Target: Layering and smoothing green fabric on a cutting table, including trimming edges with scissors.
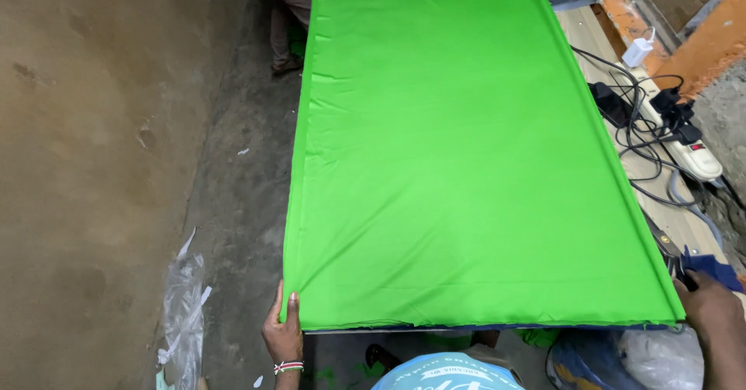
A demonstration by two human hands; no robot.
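Left hand [283, 329] is clamped on the near left corner of the green cloth [458, 149], thumb on top of the fabric and fingers tucked beneath the edge; a beaded band circles that wrist. Right hand [715, 306] rests at the near right corner of the same cloth, its fingers curled over the hem, though whether they actually pinch the fabric cannot be told because the hand is partly cut off by the picture's edge. The cloth lies spread flat over the long surface [660, 203], covering it from the near edge to the far end, with light creases along its left side. Along the bare right edge of the surface sit a white power strip [691, 151], a tangle of black cables [641, 122] and a white charger [639, 50]. Crumpled clear plastic [183, 304] lies on the concrete floor [101, 165] to the left.
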